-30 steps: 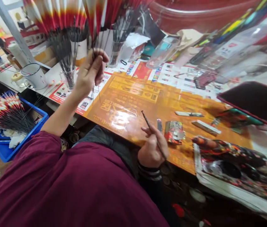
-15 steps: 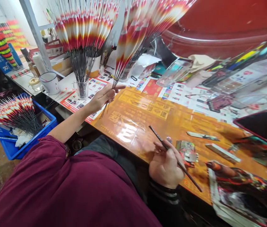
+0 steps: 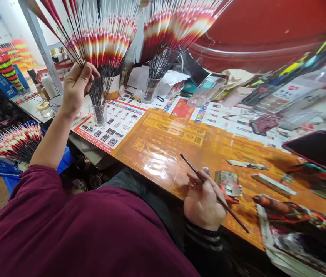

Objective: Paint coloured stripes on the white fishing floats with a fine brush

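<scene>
Shiny orange sheeting (image 3: 129, 154) has big letters that glare makes hard to read, and a far blue box (image 3: 3, 84) shows what looks like an R. Up high, the left hand (image 3: 76, 86) pinches painted sticks (image 3: 52, 16) by their thin dark stems, maybe to stay off the colours, near a glass cup (image 3: 101, 116) holding other sticks (image 3: 96, 46) up; the right hand (image 3: 203, 204), palm up, loosely pinches a dark brush (image 3: 191, 166) at the sheeting's near edge.

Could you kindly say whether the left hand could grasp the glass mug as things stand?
Probably not freely: the glass mug looks near, but the left hand is holding thin sticks.
</scene>
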